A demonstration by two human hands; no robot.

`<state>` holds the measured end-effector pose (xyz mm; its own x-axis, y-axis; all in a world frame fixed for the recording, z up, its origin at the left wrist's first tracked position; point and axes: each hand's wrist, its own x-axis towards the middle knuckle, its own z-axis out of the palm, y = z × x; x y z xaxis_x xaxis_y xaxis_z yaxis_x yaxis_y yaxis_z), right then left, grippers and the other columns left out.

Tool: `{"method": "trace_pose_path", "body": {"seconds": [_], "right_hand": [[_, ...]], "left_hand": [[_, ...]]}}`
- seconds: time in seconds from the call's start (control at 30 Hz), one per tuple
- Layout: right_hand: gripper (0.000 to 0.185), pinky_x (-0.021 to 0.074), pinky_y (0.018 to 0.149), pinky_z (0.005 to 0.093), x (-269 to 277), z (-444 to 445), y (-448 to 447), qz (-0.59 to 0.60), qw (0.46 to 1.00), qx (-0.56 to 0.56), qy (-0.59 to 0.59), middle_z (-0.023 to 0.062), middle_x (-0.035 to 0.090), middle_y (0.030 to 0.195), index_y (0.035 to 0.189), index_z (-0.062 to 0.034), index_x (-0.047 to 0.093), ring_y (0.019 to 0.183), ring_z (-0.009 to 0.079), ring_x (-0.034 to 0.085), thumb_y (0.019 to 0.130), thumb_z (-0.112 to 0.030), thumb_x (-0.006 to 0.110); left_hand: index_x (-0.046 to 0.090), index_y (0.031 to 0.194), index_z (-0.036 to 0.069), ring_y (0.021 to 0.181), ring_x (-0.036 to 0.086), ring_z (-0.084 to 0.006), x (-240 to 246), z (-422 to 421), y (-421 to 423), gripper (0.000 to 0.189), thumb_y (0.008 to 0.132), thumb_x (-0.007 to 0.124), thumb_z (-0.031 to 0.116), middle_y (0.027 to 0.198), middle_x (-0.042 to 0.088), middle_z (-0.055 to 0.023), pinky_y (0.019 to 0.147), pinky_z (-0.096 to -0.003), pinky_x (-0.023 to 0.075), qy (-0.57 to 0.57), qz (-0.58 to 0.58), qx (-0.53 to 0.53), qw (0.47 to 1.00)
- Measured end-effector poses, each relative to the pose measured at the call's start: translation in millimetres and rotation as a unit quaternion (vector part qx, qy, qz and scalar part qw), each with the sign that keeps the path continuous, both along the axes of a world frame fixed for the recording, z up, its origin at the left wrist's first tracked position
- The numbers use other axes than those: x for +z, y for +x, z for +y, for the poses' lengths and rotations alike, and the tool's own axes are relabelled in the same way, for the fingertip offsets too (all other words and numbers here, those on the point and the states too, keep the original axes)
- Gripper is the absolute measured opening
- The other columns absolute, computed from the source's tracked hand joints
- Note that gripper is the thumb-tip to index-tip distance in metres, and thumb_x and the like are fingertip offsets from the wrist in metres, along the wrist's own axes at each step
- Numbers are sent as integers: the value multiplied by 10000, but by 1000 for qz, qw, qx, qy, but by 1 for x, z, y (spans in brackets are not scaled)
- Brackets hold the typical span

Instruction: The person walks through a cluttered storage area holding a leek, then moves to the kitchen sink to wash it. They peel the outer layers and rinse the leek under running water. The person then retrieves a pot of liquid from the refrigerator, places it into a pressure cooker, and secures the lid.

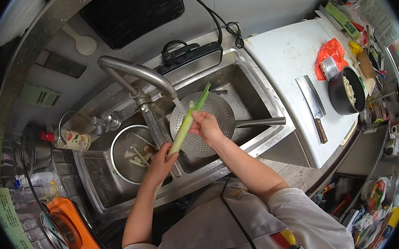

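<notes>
Over the double sink, a leek-like green onion stalk (182,134) lies between both hands, tilted with its green leaves up and to the right. My left hand (160,161) grips its pale lower end. My right hand (205,127) holds it near the leaves, close below the steel faucet's spout (171,91), from which water appears to run. Behind the stalk, a perforated metal strainer ladle (220,113) rests across the right basin, its handle over the rim. A round metal bowl (111,156) in the left basin holds vegetable scraps.
On the white board (271,51) at right are a cleaver (311,95), a dark pot (337,96) with pale pieces in it and a red plastic bag (333,52). A red-capped bottle (75,139) and an orange appliance (82,240) stand at left.
</notes>
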<state>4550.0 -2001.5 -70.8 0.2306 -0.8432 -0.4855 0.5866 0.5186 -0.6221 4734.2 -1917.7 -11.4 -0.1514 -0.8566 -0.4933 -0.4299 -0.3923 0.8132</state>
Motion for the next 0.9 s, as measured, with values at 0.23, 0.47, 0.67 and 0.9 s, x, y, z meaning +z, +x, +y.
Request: {"method": "trace_pose_path", "body": {"seconds": [0.23,0.47,0.67,0.9], "right_hand": [[101,538,703,341,-8,6,19,-63,997,-31,28,126,605,939,991,-24,527,822,189,619,900,-67,517],[215,533,665,269,17,13,29,123,976,-181,-4,89,591,929,1046,7,486,768,156,597,844,37,554],[233,518,652,239,5,12,33,150,972,-161,-80,75,596,923,1062,14,516,768,119,593,838,14,582],[187,520,663,243,5,12,27,146,974,-144,-99,81,614,901,1016,30,548,750,124,598,838,1,594]], "left_hand": [[462,1020,38,674,547,-233,-9,3,4,267,849,596,193,774,558,-129,622,-345,437,-111,-66,-19,991],[471,1030,39,731,576,-285,-1,5,-5,272,842,604,185,822,576,-157,651,-362,441,-131,-121,-6,984],[477,1043,36,797,581,-363,-1,6,-18,290,828,613,176,860,582,-193,680,-395,446,-197,-168,-12,966],[460,1029,17,835,554,-400,2,2,-11,277,831,600,151,922,562,-210,699,-413,441,-229,-142,-52,962]]}}
